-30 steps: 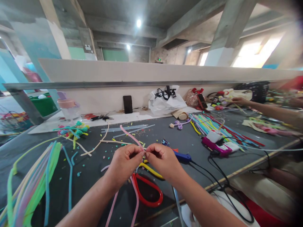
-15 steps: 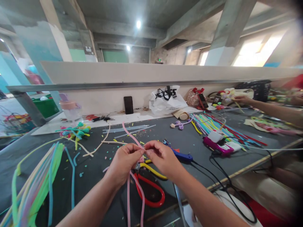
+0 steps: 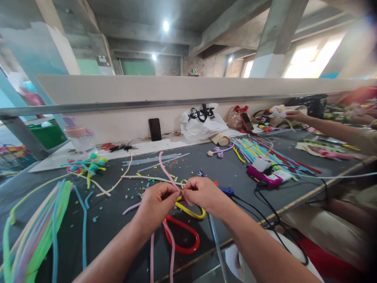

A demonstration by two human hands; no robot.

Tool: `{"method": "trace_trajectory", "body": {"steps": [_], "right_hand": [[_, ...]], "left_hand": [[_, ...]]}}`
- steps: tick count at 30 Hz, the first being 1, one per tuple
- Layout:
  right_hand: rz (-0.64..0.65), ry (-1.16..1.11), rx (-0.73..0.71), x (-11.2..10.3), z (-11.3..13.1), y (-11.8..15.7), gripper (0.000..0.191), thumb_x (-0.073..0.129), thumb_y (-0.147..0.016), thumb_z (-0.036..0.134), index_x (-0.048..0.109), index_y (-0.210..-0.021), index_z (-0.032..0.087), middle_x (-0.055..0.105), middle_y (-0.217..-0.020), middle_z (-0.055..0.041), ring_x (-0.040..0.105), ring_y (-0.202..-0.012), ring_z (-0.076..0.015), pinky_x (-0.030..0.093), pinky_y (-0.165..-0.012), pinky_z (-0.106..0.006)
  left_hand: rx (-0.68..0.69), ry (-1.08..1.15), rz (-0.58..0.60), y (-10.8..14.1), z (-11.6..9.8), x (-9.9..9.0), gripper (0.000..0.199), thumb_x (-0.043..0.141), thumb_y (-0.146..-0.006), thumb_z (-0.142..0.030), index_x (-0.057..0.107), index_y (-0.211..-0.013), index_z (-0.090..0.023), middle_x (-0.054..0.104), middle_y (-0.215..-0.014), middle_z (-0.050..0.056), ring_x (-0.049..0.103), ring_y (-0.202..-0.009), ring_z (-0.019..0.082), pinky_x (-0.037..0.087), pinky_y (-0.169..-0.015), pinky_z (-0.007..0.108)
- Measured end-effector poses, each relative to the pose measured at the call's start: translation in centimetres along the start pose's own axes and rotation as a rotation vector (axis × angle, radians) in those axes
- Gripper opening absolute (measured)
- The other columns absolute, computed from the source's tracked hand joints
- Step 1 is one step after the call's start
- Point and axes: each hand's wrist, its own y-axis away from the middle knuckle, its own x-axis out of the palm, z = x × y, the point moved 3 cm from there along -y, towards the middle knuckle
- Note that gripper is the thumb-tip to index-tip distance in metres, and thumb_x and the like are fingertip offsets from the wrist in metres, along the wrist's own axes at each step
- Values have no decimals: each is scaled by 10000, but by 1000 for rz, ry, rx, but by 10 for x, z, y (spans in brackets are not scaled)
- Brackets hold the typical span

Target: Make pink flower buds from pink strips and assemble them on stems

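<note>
Landmark: red loop handle (image 3: 188, 250) on the dark surface (image 3: 118, 243). Left hand (image 3: 157, 204) and right hand (image 3: 203, 194), both beyond the loop, pinch narrowly on a pink strip (image 3: 165, 169), thumb to forefinger, fingertips nearly meeting. One end of the strip stands free on the far side of the loop; pink lengths (image 3: 172, 251) hang at its left. The join between the fingertips is hidden; whether the strands cross or wrap cannot be told. Yellow handle (image 3: 200, 214) lies just beyond the loop, blue-handled tool (image 3: 226, 191) farther off to its right, strip bundle (image 3: 63, 208) well to its left. Handling note, judged: pinch close to the contact point, steady one side while the other turns, press lightly so the soft pile is not crushed, and keep loose ends clear of the loop.
</note>
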Motion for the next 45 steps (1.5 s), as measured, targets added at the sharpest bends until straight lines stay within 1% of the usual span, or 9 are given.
{"method": "trace_trajectory", "body": {"steps": [6,14,19,24,27,31,37,41,45], "right_hand": [[-52,119,-57,6,-1,-1,60,549,-647,173,597,-611,168,600,-547,8,504,-514,-119,355,-473,-214],[-320,707,-641,28,3,7,181,433,-774,57,523,-672,176,558,-686,-53,509,-669,-178,400,-615,-282],[-425,786,-742,36,-5,5,209,371,-827,67,513,-719,176,561,-735,-88,513,-737,-220,432,-672,-338],[-337,428,-607,29,4,6,143,440,-818,100,554,-782,178,606,-808,-76,545,-772,-193,438,-724,-327],[-117,4,-337,18,9,4,94,490,-812,193,582,-822,175,608,-712,-27,547,-642,-148,440,-621,-280],[169,-484,6,8,7,0,239,590,-757,372,595,-684,144,586,-578,6,557,-561,-118,452,-593,-255],[337,-698,199,10,-5,0,219,728,-635,320,624,-656,128,629,-557,6,591,-513,-115,495,-578,-269],[329,-764,227,11,-7,1,183,739,-623,260,618,-651,125,626,-543,13,564,-479,-97,503,-589,-282],[264,-697,167,12,-2,2,178,718,-616,251,592,-601,127,592,-493,17,518,-451,-80,424,-512,-217]], "left_hand": [[-74,80,15,-1,2,0,141,581,-742,-254,645,-681,-145,629,-647,12,556,-611,131,418,-562,209],[-236,220,-81,-6,13,1,153,602,-696,-266,637,-622,-137,614,-591,-6,521,-545,109,395,-527,206],[-357,461,-88,-6,21,6,222,637,-679,-345,589,-641,-132,437,-428,-77,297,-356,37,205,-371,173],[-326,562,-76,-5,15,5,287,677,-655,-397,575,-637,-129,419,-431,-83,255,-357,25,173,-371,175],[-234,527,-76,-5,9,1,253,674,-674,-363,601,-615,-128,493,-492,-54,337,-409,38,254,-412,174],[-187,530,-40,-5,6,-2,204,670,-693,-326,640,-658,-128,571,-564,-20,465,-506,79,368,-517,196],[-97,472,13,-3,1,-1,167,658,-711,-292,659,-667,-131,598,-618,2,526,-605,117,416,-605,221],[-48,401,6,-2,1,-3,126,647,-725,-260,683,-690,-144,620,-670,12,552,-654,130,433,-637,223],[-1,308,1,-1,2,-6,124,633,-738,-251,699,-714,-148,634,-695,27,564,-687,146,437,-652,232]]}}
